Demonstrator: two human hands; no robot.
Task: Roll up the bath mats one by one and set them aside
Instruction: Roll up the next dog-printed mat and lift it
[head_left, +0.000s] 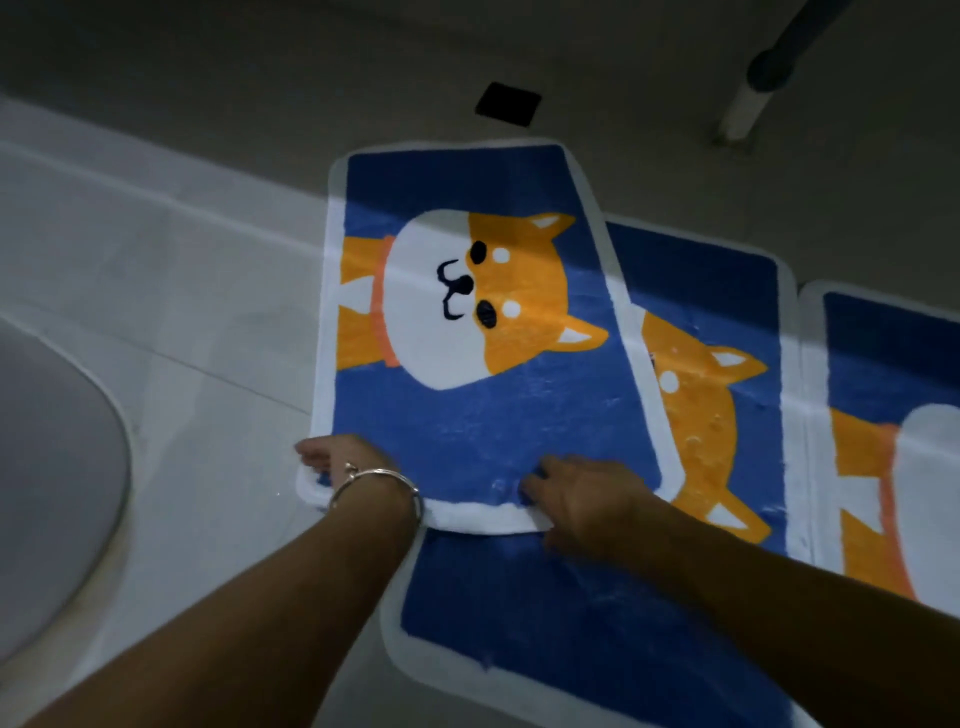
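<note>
A blue bath mat (467, 415) with an orange and white dog and a white border lies on top of a second matching mat (717, 415), turned at an angle to it. My left hand (343, 462) grips the top mat's near left corner, fingers curled over the white edge. My right hand (576, 499) grips the near edge further right, fingers curled down onto the blue pile. A third matching mat (893, 426) lies flat at the far right, partly out of frame.
Pale floor tiles (197, 322) stretch to the left. A grey rounded object (52, 467) sits at the left edge. A black square floor drain (508, 104) lies beyond the mats. A metal pole (753, 98) stands at the upper right.
</note>
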